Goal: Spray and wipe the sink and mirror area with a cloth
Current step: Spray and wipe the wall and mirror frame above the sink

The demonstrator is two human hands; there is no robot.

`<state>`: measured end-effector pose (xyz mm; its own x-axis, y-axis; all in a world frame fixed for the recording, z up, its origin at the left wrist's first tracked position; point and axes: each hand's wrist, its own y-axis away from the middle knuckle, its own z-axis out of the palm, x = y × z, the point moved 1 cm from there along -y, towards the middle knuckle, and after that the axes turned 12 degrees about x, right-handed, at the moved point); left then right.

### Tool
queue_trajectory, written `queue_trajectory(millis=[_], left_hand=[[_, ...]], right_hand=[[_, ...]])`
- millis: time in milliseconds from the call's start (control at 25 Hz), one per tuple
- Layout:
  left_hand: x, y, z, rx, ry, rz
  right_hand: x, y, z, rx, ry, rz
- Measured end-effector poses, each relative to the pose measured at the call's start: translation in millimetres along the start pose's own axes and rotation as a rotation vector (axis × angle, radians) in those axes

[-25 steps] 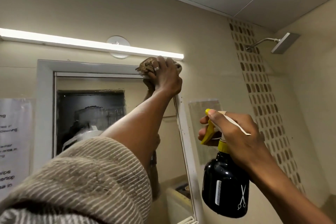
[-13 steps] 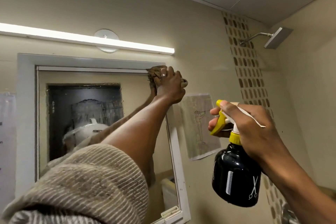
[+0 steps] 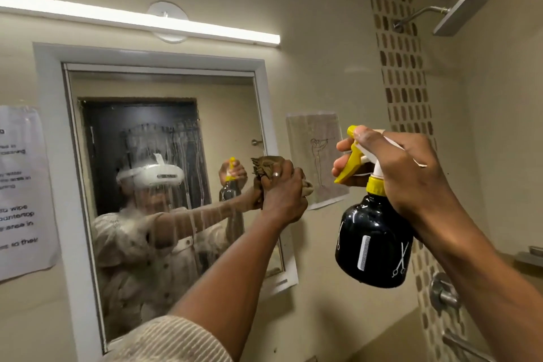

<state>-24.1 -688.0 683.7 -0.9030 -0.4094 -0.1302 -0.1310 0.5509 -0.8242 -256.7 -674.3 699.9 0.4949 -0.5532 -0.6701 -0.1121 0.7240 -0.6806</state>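
Head view: the left hand [image 3: 283, 191] bunches a brown cloth [image 3: 264, 166] in curled fingers and presses it against the mirror's [image 3: 164, 114] right edge, about halfway down, where glass meets the white frame [image 3: 47, 138]. The right hand [image 3: 402, 167] holds the spray bottle [image 3: 373, 241] up beside it, well clear of the wall, fingers curled round the neck and the yellow trigger [image 3: 348, 167]; whether the trigger is being squeezed cannot be told.

Outward from the cloth, the glass carries a misted patch with streaks running down its middle, so spray is on and that part is, by my judgement, not yet wiped. The upper band of the glass looks clearer, though glare makes it hard to say it is finished. The lower half shows runs as well.

Two papers hang on the wall, one by the frame's right edge [image 3: 317, 156] and one by its left [image 3: 23, 191]. A light [image 3: 141, 20] runs above the frame's top edge, a shower head [image 3: 458, 19] juts out at the far right.

The sink is out of view; nothing shows whether it has been cleaned. I judge the mirror partly done: middle and bottom remain, then likely the sink.
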Motion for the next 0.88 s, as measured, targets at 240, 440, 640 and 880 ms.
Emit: queue_trajectory(millis=[240, 440, 640, 880], left_hand=[[16.8, 49.0, 21.1, -0.189, 0.265, -0.202], [9.9, 92.3, -21.9, 0.080, 1.075, -0.722], [-38.9, 71.4, -88.8, 0.662, 1.094, -0.805], [-42.5, 50.0, -100.1, 0.524, 0.724, -0.561]], right_hand=[[-2.2, 3.5, -10.2, -0.018, 0.021, 0.032], [22.6, 3.8, 5.9, -0.058, 0.122, 0.011], [59.4, 31.4, 14.5, -0.134, 0.274, 0.069], [111.5, 78.3, 6.5, -0.176, 0.408, 0.246]])
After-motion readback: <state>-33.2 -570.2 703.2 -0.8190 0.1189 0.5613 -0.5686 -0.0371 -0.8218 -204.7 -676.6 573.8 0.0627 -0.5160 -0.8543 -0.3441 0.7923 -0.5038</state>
